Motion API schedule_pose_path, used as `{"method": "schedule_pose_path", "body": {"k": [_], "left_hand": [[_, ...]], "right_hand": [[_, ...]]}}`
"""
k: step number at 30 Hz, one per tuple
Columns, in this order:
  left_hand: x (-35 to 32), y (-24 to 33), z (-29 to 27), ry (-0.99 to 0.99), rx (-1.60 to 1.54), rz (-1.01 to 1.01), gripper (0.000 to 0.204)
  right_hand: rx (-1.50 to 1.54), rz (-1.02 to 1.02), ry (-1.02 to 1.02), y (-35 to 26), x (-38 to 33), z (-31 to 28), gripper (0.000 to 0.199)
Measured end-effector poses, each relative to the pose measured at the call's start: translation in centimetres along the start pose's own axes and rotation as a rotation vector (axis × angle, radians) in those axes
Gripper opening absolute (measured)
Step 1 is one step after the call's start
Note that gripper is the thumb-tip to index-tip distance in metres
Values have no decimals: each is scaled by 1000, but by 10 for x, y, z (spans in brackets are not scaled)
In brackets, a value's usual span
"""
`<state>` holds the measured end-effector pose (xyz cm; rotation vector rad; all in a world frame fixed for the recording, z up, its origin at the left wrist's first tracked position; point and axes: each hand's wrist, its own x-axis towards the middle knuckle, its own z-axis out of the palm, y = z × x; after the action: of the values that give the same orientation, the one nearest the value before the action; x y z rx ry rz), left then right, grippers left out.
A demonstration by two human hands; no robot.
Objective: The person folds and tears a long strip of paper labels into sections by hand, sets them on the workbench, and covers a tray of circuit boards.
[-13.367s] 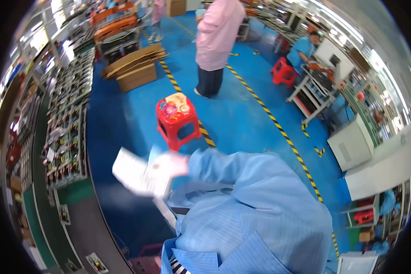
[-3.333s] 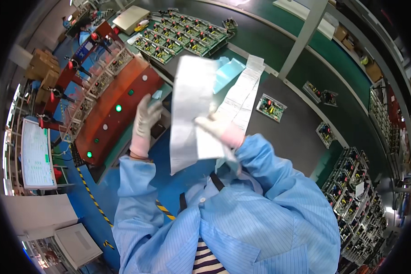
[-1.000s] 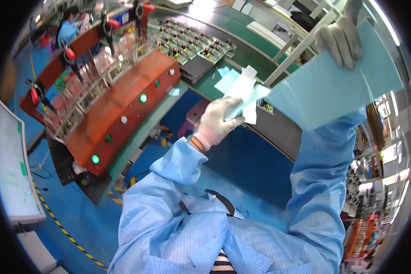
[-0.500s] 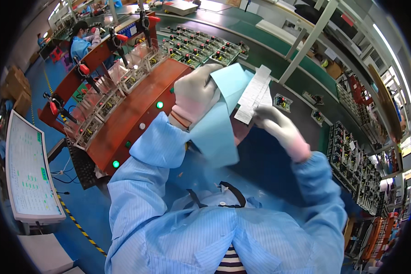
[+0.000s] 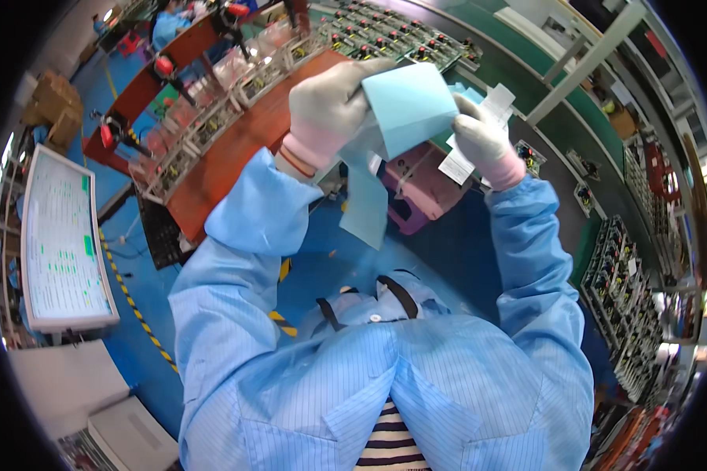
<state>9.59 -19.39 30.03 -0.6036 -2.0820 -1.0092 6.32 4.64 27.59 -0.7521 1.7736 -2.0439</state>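
My left hand [image 5: 326, 106], in a white glove, is closed on the left edge of a light-blue paper strip [image 5: 412, 106]. Part of that strip stretches flat between my hands, and a long tail hangs below my left wrist. My right hand [image 5: 485, 145], gloved too, pinches the strip's right edge, its fingertips partly hidden. White printed paper slips [image 5: 456, 167] show behind and beside my right hand; whether they touch it I cannot tell.
A pink and purple stool [image 5: 428, 188] stands below the strip. At left is a red-brown test fixture [image 5: 236, 149] with clamps, and a monitor [image 5: 63, 235]. Circuit boards [image 5: 393, 35] fill the far side, with more boards [image 5: 624, 306] racked at right.
My right hand has moved from the white slips to the light-blue strip and grips its right edge. The strip is now spread between both hands. The view has shifted slightly.
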Motion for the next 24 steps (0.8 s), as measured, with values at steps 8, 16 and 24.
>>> {"method": "schedule_pose_path", "body": {"k": [8, 16, 24], "left_hand": [[22, 12, -4, 89, 84, 44, 27], [66, 5, 14, 338, 319, 306, 19], [81, 15, -23, 180, 418, 219, 30]], "right_hand": [[-410, 96, -288, -75, 9, -11, 38], [-719, 44, -287, -57, 28, -108, 73], [-280, 303, -572, -60, 38, -80, 59]]}}
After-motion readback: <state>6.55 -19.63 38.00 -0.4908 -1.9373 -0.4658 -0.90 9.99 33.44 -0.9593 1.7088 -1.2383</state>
